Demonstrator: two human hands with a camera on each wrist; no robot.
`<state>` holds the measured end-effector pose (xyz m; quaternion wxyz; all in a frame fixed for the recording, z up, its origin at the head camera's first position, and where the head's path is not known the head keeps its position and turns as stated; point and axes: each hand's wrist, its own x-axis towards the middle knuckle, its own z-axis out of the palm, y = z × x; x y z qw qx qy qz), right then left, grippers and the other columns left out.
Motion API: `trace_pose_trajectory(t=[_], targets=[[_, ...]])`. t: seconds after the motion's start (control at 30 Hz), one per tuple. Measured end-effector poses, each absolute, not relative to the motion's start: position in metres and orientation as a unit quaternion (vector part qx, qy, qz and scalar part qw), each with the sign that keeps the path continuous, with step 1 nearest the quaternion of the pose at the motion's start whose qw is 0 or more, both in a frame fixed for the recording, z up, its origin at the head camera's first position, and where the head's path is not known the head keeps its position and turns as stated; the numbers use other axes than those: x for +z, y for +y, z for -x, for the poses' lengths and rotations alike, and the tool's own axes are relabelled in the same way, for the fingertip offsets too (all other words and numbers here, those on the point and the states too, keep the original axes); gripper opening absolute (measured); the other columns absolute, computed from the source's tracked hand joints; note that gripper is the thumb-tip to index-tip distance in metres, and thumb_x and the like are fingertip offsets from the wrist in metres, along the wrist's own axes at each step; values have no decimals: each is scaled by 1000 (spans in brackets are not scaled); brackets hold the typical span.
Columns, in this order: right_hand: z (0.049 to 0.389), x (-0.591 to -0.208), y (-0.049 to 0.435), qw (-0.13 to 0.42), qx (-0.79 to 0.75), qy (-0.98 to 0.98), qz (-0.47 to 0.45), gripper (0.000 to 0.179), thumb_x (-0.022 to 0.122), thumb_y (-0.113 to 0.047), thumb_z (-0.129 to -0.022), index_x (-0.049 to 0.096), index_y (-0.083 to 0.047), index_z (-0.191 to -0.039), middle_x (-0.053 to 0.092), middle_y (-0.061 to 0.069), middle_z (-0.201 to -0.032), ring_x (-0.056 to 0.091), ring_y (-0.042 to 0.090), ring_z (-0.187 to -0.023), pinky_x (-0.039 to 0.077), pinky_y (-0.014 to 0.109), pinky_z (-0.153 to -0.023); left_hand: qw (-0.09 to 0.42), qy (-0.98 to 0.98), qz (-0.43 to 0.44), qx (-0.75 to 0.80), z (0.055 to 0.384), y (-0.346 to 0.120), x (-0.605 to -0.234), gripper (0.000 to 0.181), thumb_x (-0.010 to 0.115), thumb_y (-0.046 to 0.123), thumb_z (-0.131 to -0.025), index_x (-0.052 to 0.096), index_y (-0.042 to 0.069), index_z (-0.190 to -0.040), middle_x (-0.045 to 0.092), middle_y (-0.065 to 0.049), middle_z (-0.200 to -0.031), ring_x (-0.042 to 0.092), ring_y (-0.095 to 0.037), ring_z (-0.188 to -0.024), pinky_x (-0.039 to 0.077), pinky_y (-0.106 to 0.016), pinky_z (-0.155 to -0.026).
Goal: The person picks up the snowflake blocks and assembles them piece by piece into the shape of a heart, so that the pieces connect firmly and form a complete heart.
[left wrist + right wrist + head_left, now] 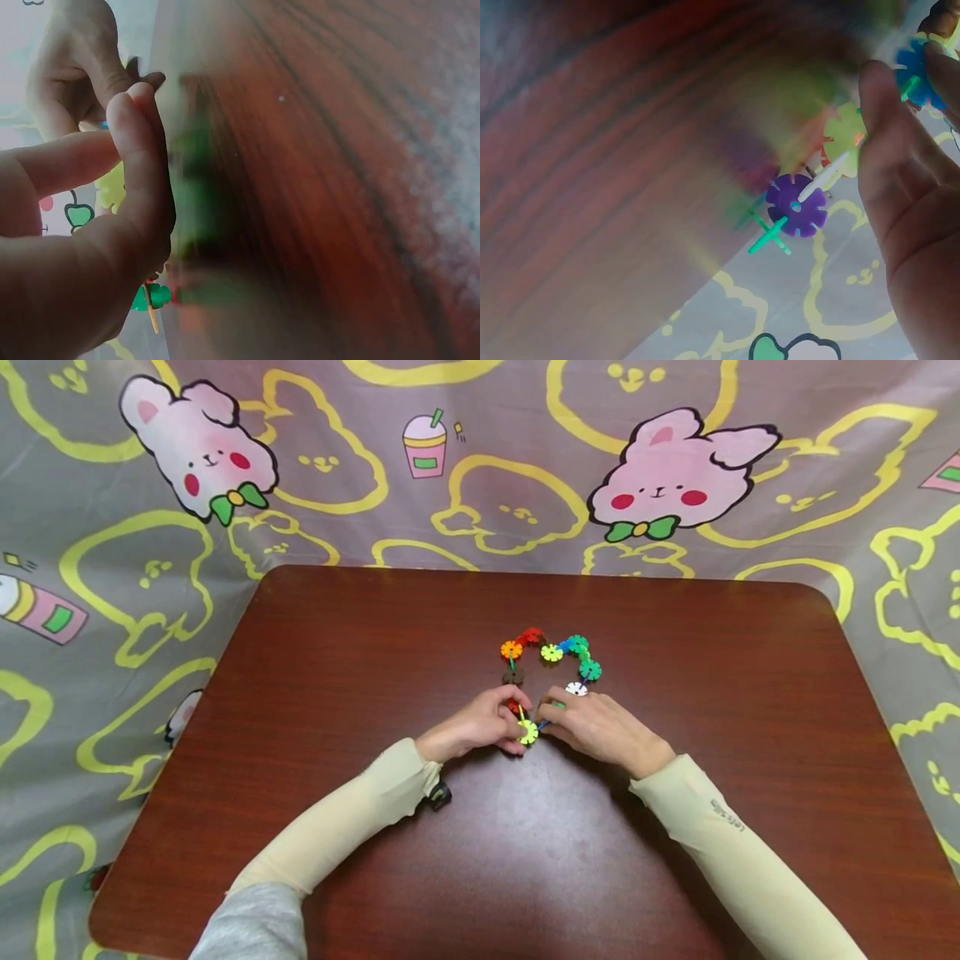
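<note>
A loop of slotted snowflake discs lies on the brown table, with a red disc (532, 636) and an orange disc (512, 649) at its far side. At the loop's near end, my left hand (480, 722) pinches a yellow-green disc (529, 732) between thumb and fingers. Beside it, my right hand (603, 728) pinches a blue disc (913, 73), partly covered by the fingers. Close to the right knuckles is a white disc (576, 688). The right wrist view also shows a purple disc (799, 214) in the chain. Whether the yellow-green and blue discs interlock cannot be made out.
The brown table (360, 635) has rounded corners. Behind and beside it hangs a patterned curtain (510, 435) with rabbit heads and cups. A small black object (439, 794) sits at the left wrist.
</note>
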<state>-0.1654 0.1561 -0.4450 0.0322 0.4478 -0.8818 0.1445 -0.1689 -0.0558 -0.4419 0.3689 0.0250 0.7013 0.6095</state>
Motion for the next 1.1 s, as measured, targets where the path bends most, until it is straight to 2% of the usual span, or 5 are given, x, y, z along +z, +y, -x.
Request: trace_pose_trajectory(t=[0.23, 0.5, 0.9, 1.1], targets=[[165, -446, 155, 7, 179, -881, -437, 22, 72, -12, -87, 69, -12, -108, 63, 0, -103, 66, 12, -83, 57, 26, -72, 364, 700, -25, 614, 169, -55, -443, 35, 54, -12, -88, 46, -5, -121, 61, -11, -72, 66, -17, -58, 59, -30, -63], [164, -447, 156, 25, 161, -888, -431, 8, 68, -16, -91, 66, -15, -98, 64, -3, -99, 64, 13, -79, 55, 32, -64, 363, 703, -18, 612, 167, -54, -441, 37, 55, -13, -87, 46, -6, -122, 60, -12, -77, 65, -18, -60, 59, -28, -61], [164, -447, 155, 22, 172, -885, -432, 13, 69, -16, -90, 66, -13, -102, 64, -1, -103, 65, 14, -82, 56, 32, -68, 360, 709, -6, 607, 170, -54, -443, 36, 55, -12, -87, 47, -4, -121, 60, -11, -77, 65, -17, -60, 59, -28, -63], [164, -449, 155, 10, 211, -879, -428, 17, 71, -11, -88, 65, -10, -104, 62, 5, -104, 65, 17, -83, 57, 30, -71, 360, 712, -4, 603, 170, -54, -442, 35, 56, -12, -88, 48, -4, -121, 60, -12, -78, 66, -18, -60, 59, -30, -63]])
